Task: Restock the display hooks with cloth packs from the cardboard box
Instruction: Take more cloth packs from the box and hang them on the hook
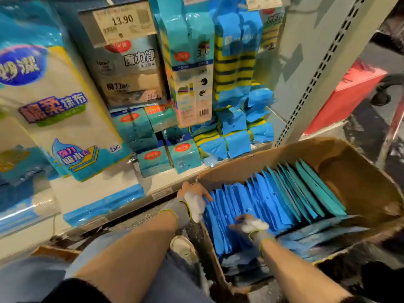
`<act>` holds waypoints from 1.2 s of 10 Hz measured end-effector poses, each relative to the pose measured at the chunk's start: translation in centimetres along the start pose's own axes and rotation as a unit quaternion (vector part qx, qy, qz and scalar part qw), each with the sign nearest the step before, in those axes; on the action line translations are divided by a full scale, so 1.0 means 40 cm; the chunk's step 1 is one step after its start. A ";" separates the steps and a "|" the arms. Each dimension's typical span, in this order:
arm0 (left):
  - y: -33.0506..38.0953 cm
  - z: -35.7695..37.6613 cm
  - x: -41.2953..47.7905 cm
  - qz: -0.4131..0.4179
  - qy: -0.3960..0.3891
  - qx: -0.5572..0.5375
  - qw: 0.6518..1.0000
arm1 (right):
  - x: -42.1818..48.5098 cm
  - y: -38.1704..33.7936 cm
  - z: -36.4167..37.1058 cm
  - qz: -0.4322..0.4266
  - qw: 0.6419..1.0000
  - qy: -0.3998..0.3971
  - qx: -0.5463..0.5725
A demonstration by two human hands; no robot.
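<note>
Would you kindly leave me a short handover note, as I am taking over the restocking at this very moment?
Left hand: gloved, fingers curled over the near end of the row of cloth packs.
Right hand: gloved, down among the same packs; grip unclear.
Stock: the packs stand on edge in a row in the cardboard box, blue ones near, teal ones further along.
Done: no pack is out of the box in either hand.
Left: lift packs out and hang them on the display; which hook is theirs cannot be told.
</note>
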State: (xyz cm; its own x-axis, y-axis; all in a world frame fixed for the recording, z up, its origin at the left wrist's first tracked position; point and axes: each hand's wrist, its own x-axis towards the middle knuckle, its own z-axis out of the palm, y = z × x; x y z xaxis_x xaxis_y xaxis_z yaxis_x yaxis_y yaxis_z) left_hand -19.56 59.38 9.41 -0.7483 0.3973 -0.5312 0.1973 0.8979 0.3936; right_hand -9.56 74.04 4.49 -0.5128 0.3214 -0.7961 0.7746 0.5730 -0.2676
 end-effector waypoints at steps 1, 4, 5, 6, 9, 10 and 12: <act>-0.018 0.023 0.039 -0.047 0.003 -0.024 0.999 | 0.047 0.007 0.034 -0.019 0.999 0.027 -0.022; -0.014 0.035 0.069 0.017 0.045 0.095 0.994 | 0.073 0.025 0.007 -0.035 0.997 0.062 -0.015; 0.000 0.026 0.067 0.060 0.084 0.101 0.990 | 0.047 0.020 -0.014 -0.040 0.989 0.140 0.013; 0.018 -0.012 0.042 0.099 0.129 0.124 0.979 | 0.007 -0.017 -0.052 -0.074 0.981 0.179 -0.005; 0.037 -0.199 -0.039 0.123 0.133 0.079 0.980 | -0.122 -0.131 -0.191 -0.153 0.961 0.212 0.088; 0.046 -0.250 -0.070 0.117 0.141 0.097 0.978 | -0.168 -0.168 -0.238 -0.181 0.957 0.192 0.123; 0.044 -0.414 -0.170 0.124 0.280 -0.031 0.951 | -0.332 -0.356 -0.345 -0.222 0.953 0.201 -0.043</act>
State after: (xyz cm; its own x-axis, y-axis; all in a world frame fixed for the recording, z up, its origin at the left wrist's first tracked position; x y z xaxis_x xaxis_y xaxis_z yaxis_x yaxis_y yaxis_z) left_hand -24.63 55.12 26.15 -0.9072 0.4164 0.0598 0.3867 0.7697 0.5080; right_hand -18.90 72.03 26.38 -0.8969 0.2860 -0.3375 0.4238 0.7739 -0.4706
